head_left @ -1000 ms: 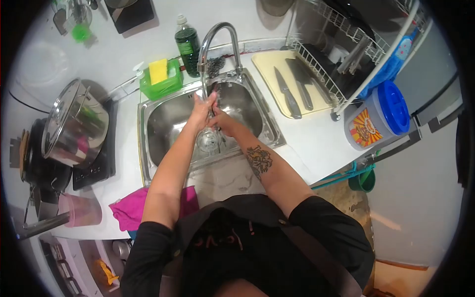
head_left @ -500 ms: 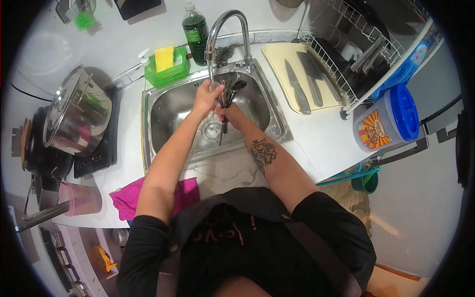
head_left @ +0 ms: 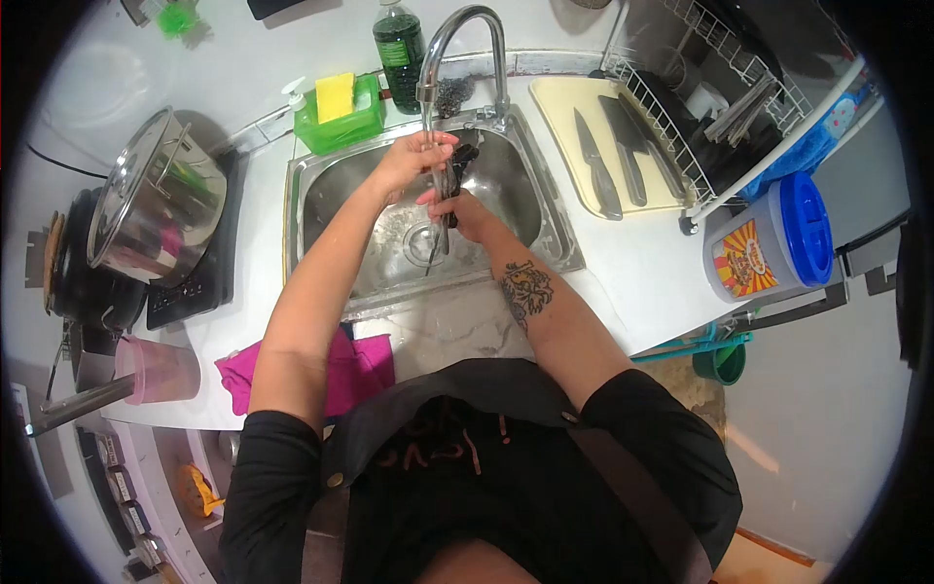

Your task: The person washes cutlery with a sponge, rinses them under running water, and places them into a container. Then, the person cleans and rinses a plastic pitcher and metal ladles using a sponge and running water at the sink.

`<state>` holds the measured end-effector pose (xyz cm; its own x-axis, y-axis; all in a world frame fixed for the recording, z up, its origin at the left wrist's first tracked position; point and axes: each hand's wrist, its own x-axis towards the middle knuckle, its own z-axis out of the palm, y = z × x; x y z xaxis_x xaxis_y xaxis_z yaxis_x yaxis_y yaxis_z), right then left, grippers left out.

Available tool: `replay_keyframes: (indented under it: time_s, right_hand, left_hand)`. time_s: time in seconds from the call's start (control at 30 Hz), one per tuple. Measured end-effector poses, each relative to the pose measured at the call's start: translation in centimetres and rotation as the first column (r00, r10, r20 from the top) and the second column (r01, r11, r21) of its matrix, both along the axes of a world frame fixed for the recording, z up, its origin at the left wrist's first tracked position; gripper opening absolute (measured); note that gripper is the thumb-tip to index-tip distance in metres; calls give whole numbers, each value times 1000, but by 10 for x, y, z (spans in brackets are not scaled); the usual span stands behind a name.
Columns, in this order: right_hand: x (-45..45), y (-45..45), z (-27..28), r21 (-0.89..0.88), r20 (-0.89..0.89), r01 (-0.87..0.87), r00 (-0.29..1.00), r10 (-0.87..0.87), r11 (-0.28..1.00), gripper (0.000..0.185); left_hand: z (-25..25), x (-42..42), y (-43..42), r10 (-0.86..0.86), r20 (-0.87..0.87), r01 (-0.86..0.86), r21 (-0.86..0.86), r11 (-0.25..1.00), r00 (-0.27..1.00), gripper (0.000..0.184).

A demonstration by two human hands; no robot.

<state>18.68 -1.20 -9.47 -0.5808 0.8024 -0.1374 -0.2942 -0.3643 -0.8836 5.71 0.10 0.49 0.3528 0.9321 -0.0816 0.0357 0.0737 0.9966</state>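
Note:
A bundle of cutlery (head_left: 451, 178), with dark and shiny metal pieces, is held upright over the sink (head_left: 326, 229). My right hand (head_left: 464, 213) is closed round its lower part, and thin handle ends stick out below the fist. At the bundle's upper end, my left hand (head_left: 409, 165) has its fingers loosely curved and apart beside the metal. Water runs from the faucet (head_left: 465, 21) down over the left fingers and the cutlery. Exactly which pieces make up the bundle is hard to see.
Behind the sink stand a green caddy (head_left: 355, 122) with a yellow sponge (head_left: 336, 95) and a soap bottle (head_left: 398, 58). Knives lie on a cutting board (head_left: 574, 107) at right, near a blue-lidded container (head_left: 759, 255). At left are a steel pot (head_left: 156, 209) and a pink cloth (head_left: 365, 370).
My left hand has moved up along the cutlery, its fingers now looser. My right hand keeps its hold. The whole view has shifted slightly.

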Motion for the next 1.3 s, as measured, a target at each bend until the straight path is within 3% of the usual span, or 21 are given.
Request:
replay_keyframes:
  time_s: [0.13, 0.2, 0.33, 0.43, 0.5, 0.53, 0.6, 0.63, 0.73, 0.77, 0.8, 0.83, 0.87, 0.93, 1.0, 1.07, 1.13, 1.3]
  right_hand:
    - [-1, 0, -1, -6, -37, -17, 999, 17, 1000, 27]
    - [-2, -1, -2, 20, -52, -27, 998, 28, 999, 27]
    - [-1, -1, -4, 75, 71, 2, 997, -7, 997, 27]
    - [-6, 1, -13, 168, 184, 27, 981, -58, 985, 24]
    - [-8, 3, -18, 210, 253, 52, 962, -106, 976, 22]
    - [-8, 4, -20, 264, 284, 41, 952, -118, 964, 21]
    - [-9, 5, -24, 316, 314, 26, 941, -130, 948, 20]
    - [-9, 6, -24, 354, 315, 91, 926, -210, 931, 19]
    - [-11, 2, -19, 373, 273, 215, 904, -328, 903, 19]
    - [-12, 1, -15, 351, 234, 276, 899, -370, 895, 20]
    - [-10, 1, -14, 351, 234, 277, 899, -370, 894, 20]
    - [-7, 2, -14, 302, 209, 210, 937, -279, 930, 21]
    - [-5, 2, -14, 254, 178, 138, 966, -187, 957, 22]
    - [-4, -2, -6, 269, 237, 167, 943, -233, 949, 24]
    - [-5, -3, -7, 283, 292, 190, 916, -274, 940, 25]
    - [-6, 0, -15, 329, 196, 183, 946, -257, 926, 26]
    - [-6, 0, -16, 342, 207, 159, 949, -239, 926, 25]
    - [-7, 2, -20, 347, 240, 159, 937, -252, 924, 23]
  left_hand:
    - [0, -3, -1, 78, 147, -54, -160, 986, 986, 20]
    - [-5, -5, 1, 73, 356, 22, -256, 966, 932, 20]
    - [-10, -6, 0, 88, 399, 32, -285, 958, 913, 16]
    - [-13, -9, 1, 183, 310, -105, -251, 962, 933, 15]
    - [-14, -11, 5, 201, 151, -198, -40, 979, 968, 15]
    - [-13, -11, 5, 204, 151, -200, -39, 979, 967, 15]
    - [-13, -9, 5, 256, -316, -198, 203, 959, 914, 21]
    - [-14, -8, 3, 257, -315, -199, 203, 959, 914, 21]
    - [-21, -6, -3, 405, -408, -147, 532, 834, 818, 32]
    - [-23, -6, -4, 405, -408, -147, 533, 833, 818, 32]
    - [-24, -6, -5, 327, -268, -173, 470, 866, 906, 31]
    - [-24, -5, -6, 249, -112, -186, 401, 897, 962, 30]
    - [-23, -7, -6, 248, -111, -185, 401, 897, 962, 30]
    - [-21, -17, -6, 260, -408, -76, 415, 907, 875, 22]
    - [-22, -20, -2, 274, -391, -89, 429, 899, 879, 20]
    - [-27, -23, -1, 288, -373, -104, 441, 891, 882, 19]
    - [-21, -20, -4, 355, -548, -56, 487, 872, 758, 18]
    - [-16, -14, -6, 348, -536, -124, 409, 904, 769, 26]
